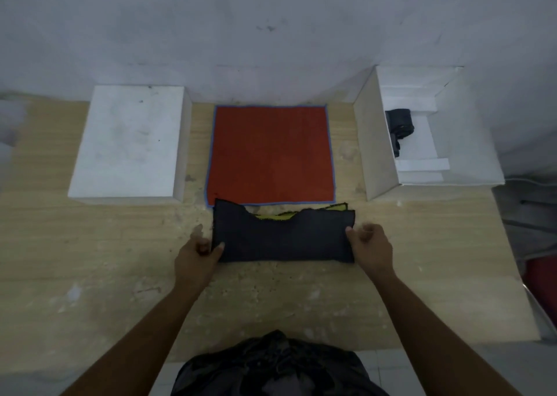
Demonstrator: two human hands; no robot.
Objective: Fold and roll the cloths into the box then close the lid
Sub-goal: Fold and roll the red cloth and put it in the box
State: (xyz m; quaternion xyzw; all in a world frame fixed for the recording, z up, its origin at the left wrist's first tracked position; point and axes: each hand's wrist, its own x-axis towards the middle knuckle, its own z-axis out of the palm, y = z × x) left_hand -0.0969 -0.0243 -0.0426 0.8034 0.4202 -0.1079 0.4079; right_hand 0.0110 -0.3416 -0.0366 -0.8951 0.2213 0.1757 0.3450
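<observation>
A dark cloth (283, 236) with a yellow underside lies folded into a wide strip on the wooden table (90, 260). My left hand (199, 251) pinches its left end between thumb and fingers. My right hand (369, 245) rests against its right end, fingers curled; whether it grips the cloth is unclear. Behind it an orange cloth (271, 154) with a blue hem lies flat. The open white box (373, 154) stands at the right with a rolled dark cloth (399, 123) inside. The white lid (129, 142) lies at the left.
A grey wall runs behind the table. The table's right edge drops off near a red object (542, 281). Dark clothing (271, 365) on my lap shows at the bottom.
</observation>
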